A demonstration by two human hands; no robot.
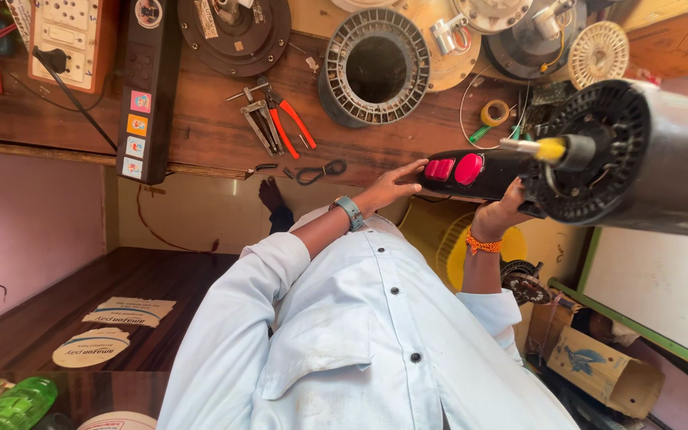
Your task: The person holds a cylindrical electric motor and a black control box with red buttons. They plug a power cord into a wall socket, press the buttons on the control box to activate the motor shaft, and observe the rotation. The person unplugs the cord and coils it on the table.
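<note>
Head view; the picture looks down over a white shirt [360,334] toward a wooden workbench [216,127]. Both hands are on a black appliance body [599,159] with a ribbed, perforated black end and a yellow-tipped shaft [551,149] sticking out of it, at the right of the scene. Left hand [392,185], wristwatch on the wrist: fingers spread and extended, fingertips touching the end of the black control section beside two red buttons [455,169]; not clamped. Right hand [503,213], orange thread band at the wrist: fingers curled up under the black body, gripping it from below. Appliance is held in the air, near edge of the bench behind it. On the bench: red-handled pliers [288,123] beside a metal tool, a grey ribbed ring housing [376,68], a yellow tape roll [494,113], a black power strip [149,87] at left. Green bottle [17,404] at lower left.
</note>
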